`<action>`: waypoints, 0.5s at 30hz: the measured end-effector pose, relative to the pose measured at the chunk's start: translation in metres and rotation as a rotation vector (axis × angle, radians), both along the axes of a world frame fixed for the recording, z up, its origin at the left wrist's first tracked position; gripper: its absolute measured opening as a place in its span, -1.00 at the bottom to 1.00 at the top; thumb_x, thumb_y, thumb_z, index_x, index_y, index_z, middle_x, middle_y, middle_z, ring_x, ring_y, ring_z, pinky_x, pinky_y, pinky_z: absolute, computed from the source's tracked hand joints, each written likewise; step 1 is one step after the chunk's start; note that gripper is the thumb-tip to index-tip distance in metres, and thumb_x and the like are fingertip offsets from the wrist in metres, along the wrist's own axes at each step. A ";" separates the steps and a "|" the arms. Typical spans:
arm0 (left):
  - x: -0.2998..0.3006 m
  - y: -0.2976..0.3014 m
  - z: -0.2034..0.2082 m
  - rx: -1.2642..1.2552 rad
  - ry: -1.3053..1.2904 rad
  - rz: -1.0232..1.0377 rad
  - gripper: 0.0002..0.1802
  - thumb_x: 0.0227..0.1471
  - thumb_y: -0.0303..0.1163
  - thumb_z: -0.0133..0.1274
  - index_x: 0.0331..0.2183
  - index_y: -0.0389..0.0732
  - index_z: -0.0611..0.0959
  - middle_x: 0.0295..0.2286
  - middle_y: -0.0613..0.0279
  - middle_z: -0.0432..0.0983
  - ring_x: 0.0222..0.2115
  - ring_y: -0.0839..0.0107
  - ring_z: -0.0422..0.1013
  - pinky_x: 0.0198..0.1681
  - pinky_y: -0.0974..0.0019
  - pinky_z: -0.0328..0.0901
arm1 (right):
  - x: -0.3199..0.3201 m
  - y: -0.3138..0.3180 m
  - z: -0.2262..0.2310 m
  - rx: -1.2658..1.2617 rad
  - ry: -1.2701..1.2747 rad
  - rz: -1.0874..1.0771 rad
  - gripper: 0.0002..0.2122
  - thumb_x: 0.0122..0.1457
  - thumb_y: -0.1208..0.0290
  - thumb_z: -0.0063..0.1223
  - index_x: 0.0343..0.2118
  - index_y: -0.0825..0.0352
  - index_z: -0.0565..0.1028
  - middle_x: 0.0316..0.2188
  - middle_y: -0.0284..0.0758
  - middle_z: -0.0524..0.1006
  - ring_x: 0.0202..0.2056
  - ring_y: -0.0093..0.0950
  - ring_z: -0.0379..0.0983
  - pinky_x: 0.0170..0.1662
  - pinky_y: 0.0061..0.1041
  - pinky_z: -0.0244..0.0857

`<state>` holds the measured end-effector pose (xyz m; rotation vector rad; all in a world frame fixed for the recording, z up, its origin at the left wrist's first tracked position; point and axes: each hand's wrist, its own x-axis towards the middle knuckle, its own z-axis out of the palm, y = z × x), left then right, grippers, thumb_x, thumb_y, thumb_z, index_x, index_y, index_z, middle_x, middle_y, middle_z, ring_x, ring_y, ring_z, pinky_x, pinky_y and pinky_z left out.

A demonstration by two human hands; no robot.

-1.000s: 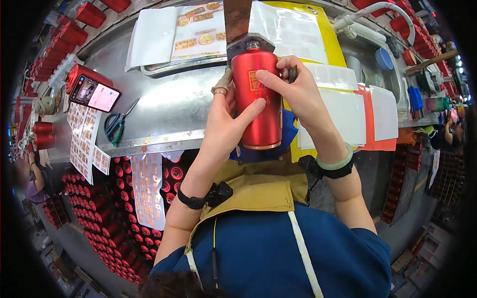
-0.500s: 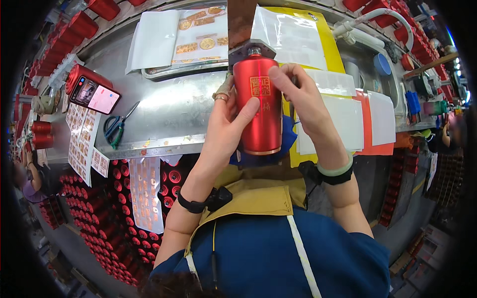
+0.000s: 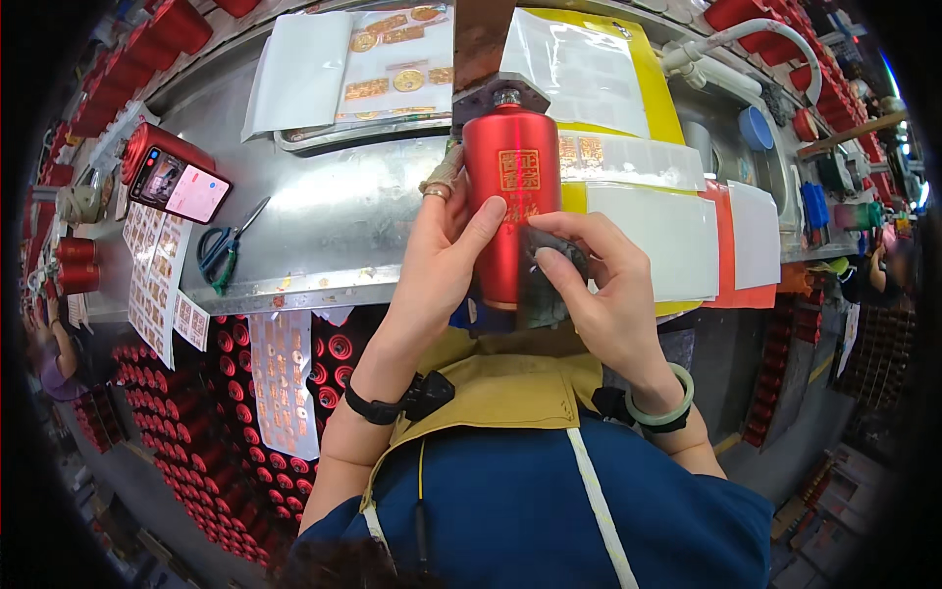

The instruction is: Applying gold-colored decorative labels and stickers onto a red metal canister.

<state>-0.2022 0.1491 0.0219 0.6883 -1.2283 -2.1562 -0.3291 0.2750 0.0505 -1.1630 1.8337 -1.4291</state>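
A glossy red bottle (image 3: 491, 147) with gold markings on its front lies in front of me, neck pointing away, its neck at a dark angular holder (image 3: 530, 90). My left hand (image 3: 437, 240) is wrapped round its left side, thumb on the front; a finger wears a tan cover. A dark grey cloth (image 3: 546, 302) is pinched between thumb and fingers of my right hand (image 3: 610, 280), against the bottle's lower right side. The cloth covers part of the bottle's lower end.
At left on the metal bench are a phone (image 3: 183, 185) leaning on a red bottle, scissors (image 3: 218, 257) and sticker sheets (image 3: 157, 255). Gold stickers (image 3: 407, 79) lie behind; white sheets (image 3: 653, 240) at right, near a sink with a tap (image 3: 726, 41). Red bottles (image 3: 186, 432) stand below.
My right hand has come down from beside the gold emblem to the bottle's lower right side, where the dark cloth now shows in it. My left hand keeps its hold.
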 end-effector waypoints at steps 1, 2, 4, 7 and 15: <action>0.000 0.000 -0.001 -0.009 0.001 0.007 -0.24 0.31 -0.43 0.03 0.37 -0.30 0.05 0.26 -0.06 0.22 0.24 0.30 0.24 0.29 0.21 0.17 | 0.000 0.000 0.001 0.001 -0.002 0.002 -0.76 0.17 0.58 0.19 -0.09 0.36 0.59 -0.25 -0.21 0.59 -0.27 -0.40 0.53 -0.19 -0.49 0.37; -0.001 0.001 -0.002 -0.018 0.002 0.013 -0.24 0.31 -0.43 0.03 0.37 -0.30 0.04 0.26 -0.06 0.22 0.24 0.30 0.25 0.29 0.21 0.17 | 0.000 0.000 0.003 0.021 0.014 -0.002 -0.77 0.17 0.57 0.19 -0.09 0.35 0.59 -0.27 -0.21 0.58 -0.28 -0.40 0.53 -0.20 -0.48 0.37; 0.000 0.001 -0.001 -0.014 -0.007 0.012 -0.24 0.30 -0.44 0.03 0.37 -0.30 0.04 0.26 -0.06 0.22 0.24 0.30 0.24 0.29 0.21 0.17 | 0.000 0.000 0.004 0.041 0.029 -0.005 -0.77 0.17 0.57 0.19 -0.09 0.35 0.60 -0.28 -0.20 0.58 -0.29 -0.39 0.52 -0.21 -0.48 0.36; 0.000 0.001 0.000 -0.009 -0.009 0.007 -0.23 0.30 -0.44 0.03 0.37 -0.31 0.04 0.26 -0.07 0.20 0.25 0.29 0.23 0.30 0.21 0.17 | -0.001 -0.001 0.003 0.019 0.027 -0.008 -0.78 0.17 0.57 0.19 -0.11 0.34 0.62 -0.33 -0.21 0.57 -0.33 -0.40 0.50 -0.23 -0.47 0.35; -0.001 0.002 -0.003 -0.020 -0.003 0.018 -0.23 0.29 -0.45 0.04 0.37 -0.31 0.04 0.28 -0.07 0.17 0.26 0.28 0.21 0.31 0.20 0.15 | -0.002 -0.002 0.006 0.045 0.074 -0.003 -0.77 0.14 0.57 0.22 -0.13 0.29 0.65 -0.44 -0.30 0.53 -0.46 -0.49 0.40 -0.43 -0.51 0.24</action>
